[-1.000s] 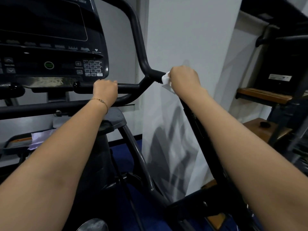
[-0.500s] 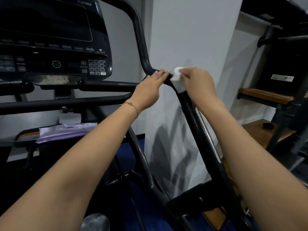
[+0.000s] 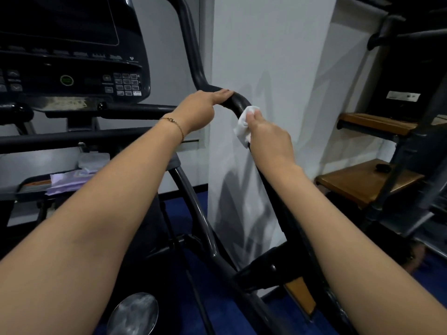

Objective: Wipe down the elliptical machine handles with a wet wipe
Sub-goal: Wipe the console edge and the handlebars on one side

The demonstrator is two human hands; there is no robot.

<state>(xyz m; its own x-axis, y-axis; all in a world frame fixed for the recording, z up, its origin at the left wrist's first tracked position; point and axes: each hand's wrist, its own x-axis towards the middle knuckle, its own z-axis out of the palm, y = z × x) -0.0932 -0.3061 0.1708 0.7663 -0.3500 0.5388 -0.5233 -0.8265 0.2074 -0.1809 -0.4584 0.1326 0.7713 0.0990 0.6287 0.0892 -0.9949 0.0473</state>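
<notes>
Pillar [image 3: 261, 56]: white, at 12 to 1 o'clock, behind the handle.
Console [image 3: 72, 56]: dark, at 10 o'clock, keypad and a round green button on its face.
Handle [image 3: 238, 102]: black tube bending at centre, one run rising to 12 o'clock, the other dropping toward 5 o'clock under the right forearm.
Shelves [image 3: 367, 180]: brown wood on a dark frame, at 3 o'clock.
Left hand [image 3: 198, 110]: lies on top of the bend, fingers pressed together and laid flat along the tube, thin gold bracelet [image 3: 173, 122] at the wrist.
Right hand [image 3: 268, 139]: just below the bend at the left hand's 4 o'clock, fingers closed round the handle with the wipe pinched under them.
Pack [image 3: 70, 180]: lilac, on the tray at 9 o'clock.
Wipe [image 3: 244, 124]: white, crumpled, pressed against the handle between the hands.
</notes>
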